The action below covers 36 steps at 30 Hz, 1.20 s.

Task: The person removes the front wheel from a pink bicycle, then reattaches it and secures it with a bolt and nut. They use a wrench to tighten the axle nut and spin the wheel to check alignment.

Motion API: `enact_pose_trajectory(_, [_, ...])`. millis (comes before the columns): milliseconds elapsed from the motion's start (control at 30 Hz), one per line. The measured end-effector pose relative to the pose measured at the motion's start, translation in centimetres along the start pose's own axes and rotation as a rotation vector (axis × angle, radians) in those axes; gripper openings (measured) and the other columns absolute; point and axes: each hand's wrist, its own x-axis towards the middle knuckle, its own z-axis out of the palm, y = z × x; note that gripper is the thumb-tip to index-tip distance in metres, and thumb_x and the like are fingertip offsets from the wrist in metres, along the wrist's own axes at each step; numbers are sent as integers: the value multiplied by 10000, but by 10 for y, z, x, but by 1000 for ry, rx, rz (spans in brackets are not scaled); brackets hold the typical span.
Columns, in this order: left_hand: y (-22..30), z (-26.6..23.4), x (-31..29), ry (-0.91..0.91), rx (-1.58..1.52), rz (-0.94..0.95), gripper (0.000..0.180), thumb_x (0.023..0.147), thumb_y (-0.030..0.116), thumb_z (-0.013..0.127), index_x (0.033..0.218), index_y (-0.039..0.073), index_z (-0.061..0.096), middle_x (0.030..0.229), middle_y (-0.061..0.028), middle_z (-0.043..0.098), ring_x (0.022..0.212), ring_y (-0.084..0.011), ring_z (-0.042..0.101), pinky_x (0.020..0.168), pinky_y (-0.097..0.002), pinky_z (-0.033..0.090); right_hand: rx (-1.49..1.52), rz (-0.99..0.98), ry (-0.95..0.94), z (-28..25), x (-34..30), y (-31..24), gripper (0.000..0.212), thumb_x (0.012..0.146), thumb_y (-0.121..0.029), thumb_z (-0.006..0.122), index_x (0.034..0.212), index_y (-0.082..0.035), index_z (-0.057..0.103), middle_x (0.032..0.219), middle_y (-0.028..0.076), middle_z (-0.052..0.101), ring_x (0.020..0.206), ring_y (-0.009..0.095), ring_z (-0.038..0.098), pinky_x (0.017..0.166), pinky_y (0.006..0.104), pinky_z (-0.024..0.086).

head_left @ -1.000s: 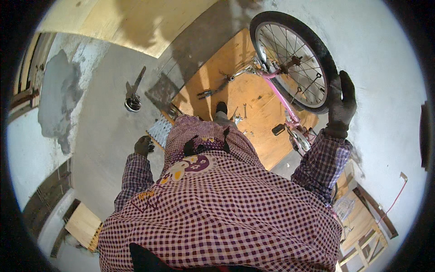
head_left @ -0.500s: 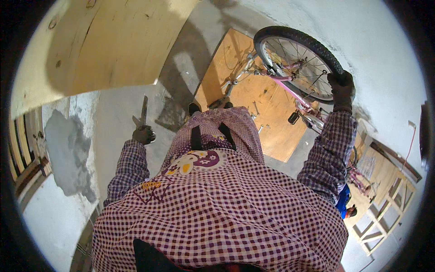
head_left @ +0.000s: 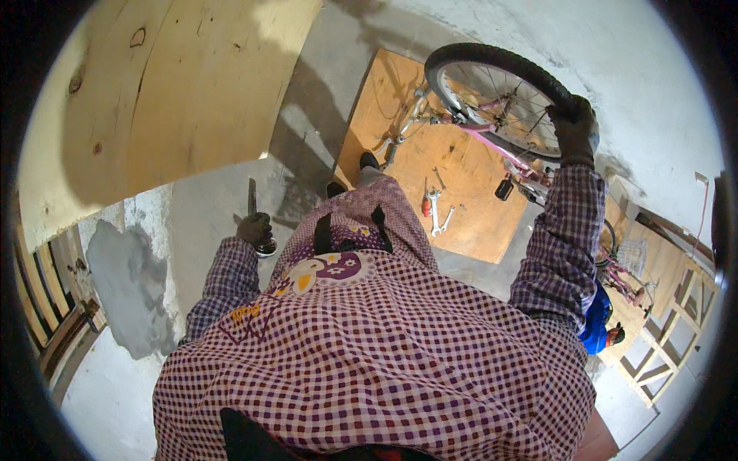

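At the right, my gloved right hand (head_left: 575, 132) is closed on the black knobby tyre of a bicycle wheel (head_left: 503, 54). The wheel tilts up over a pink bicycle frame (head_left: 496, 147) with silver handlebars (head_left: 400, 127), on a plywood board. Lower at the left, my gloved left hand (head_left: 254, 230) is wrapped round a long, flat metal tool (head_left: 251, 196) pointing away from me. Its exact kind I cannot make out. Something round and shiny (head_left: 267, 247) shows just under that fist.
Wrenches (head_left: 435, 215) and a red-handled screwdriver (head_left: 426, 203) lie on the plywood board (head_left: 469, 238). A large wood panel (head_left: 177, 84) stands at the left. White walls flank me. Behind my right arm are a person in blue (head_left: 597, 323), another pink bicycle (head_left: 621, 283) and a wooden frame (head_left: 669, 346).
My left hand has shifted slightly right and turned its tool more upright. The wheel and my right hand have shifted slightly left in view. My feet have moved, and more hand tools show.
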Motion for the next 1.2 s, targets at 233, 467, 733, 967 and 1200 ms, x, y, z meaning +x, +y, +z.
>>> enact_pose_trajectory(233, [-64,-55,46,-27,913,280,350,1015,312,558,1198,29,653,943,-136,706,769,-250,679,697,-390,573,124,74,-110,6,25,0,499,734,-410,857,1147,-174,705,1103,122,734,1056,331,697,879,468,547])
enact_pose_trajectory(467, [20,-59,18,129,-209,-65,289,996,296,622,1162,71,697,1061,-113,723,841,-241,695,744,-356,595,94,-60,50,5,21,-11,486,744,-425,846,1132,-166,708,1061,120,735,1041,333,698,880,471,548])
enact_pose_trajectory(733, [34,-74,7,87,326,339,292,992,236,621,1231,68,637,1004,-96,717,816,-218,689,709,-369,586,-18,38,15,-3,14,16,492,738,-431,847,1141,-186,706,1077,110,736,1040,334,698,888,488,543])
enact_pose_trajectory(967, [-36,-107,24,1,21,-250,319,1012,273,559,1270,88,588,1006,-113,679,827,-285,642,713,-499,559,34,23,27,4,2,47,456,715,-355,875,1099,-165,720,1001,77,746,951,259,716,826,421,554])
enact_pose_trajectory(1200, [1,-67,-9,144,-95,-216,439,944,267,661,1341,98,582,1073,-130,679,928,-258,640,748,-440,556,-67,35,-85,-5,3,37,452,722,-407,859,1094,-178,742,1102,97,748,1050,311,701,899,460,548])
